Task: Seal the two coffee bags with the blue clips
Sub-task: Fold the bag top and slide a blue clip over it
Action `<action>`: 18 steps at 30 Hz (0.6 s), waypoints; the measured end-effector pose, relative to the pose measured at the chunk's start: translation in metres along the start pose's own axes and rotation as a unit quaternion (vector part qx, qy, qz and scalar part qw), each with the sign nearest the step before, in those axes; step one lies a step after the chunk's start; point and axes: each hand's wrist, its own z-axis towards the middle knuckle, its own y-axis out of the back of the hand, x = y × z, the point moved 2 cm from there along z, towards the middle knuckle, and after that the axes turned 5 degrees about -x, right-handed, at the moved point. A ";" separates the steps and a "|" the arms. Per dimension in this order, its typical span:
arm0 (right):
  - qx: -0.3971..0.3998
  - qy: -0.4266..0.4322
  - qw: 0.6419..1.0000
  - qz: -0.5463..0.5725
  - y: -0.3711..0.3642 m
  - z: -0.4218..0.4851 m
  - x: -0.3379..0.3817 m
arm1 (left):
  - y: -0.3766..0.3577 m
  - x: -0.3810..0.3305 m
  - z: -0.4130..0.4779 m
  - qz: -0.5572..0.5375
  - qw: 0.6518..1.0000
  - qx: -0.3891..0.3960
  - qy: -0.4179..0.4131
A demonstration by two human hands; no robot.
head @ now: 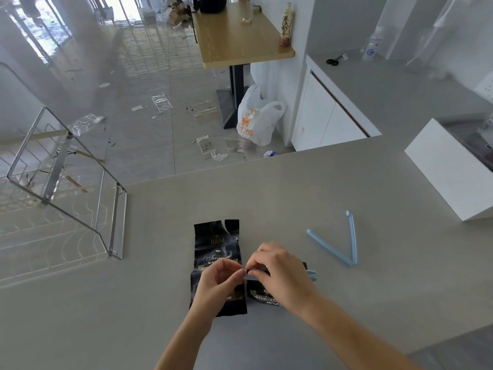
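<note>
Left hand (216, 283): fingers (231, 272) pinched on the near tip of a pale blue clip.
Right hand (280, 271): fingers (257, 271) pressed down along the same clip, grasping it over the bag's top.
Clip in hand (311, 275): thin plastic bar; only its two ends show, the rest is under the right hand.
Right coffee bag (264, 296): glossy black foil, small, lying near the bench's front edge; white lettering too blurred to read.
Left coffee bag (216, 244): glossy black foil, flat, just beside the other bag; top edge torn open and jagged; reads "B&M", then script I can't make out.
Second clip (351, 249): pale blue plastic, hinged open in a V, lying well to the right.
Bench (266, 188): matte grey, smooth.
White box (442, 166): at the bench's right edge.
</note>
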 end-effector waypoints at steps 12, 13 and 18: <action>-0.015 0.134 0.989 -0.067 -0.007 -0.012 -0.001 | -0.008 0.012 -0.010 -0.040 0.993 0.030 0.110; -0.014 0.132 0.989 -0.062 -0.005 -0.013 -0.001 | -0.009 0.013 -0.011 -0.038 0.992 0.026 0.116; -0.001 0.096 0.994 -0.056 0.006 -0.011 -0.002 | -0.011 0.010 -0.007 -0.041 0.994 0.009 0.097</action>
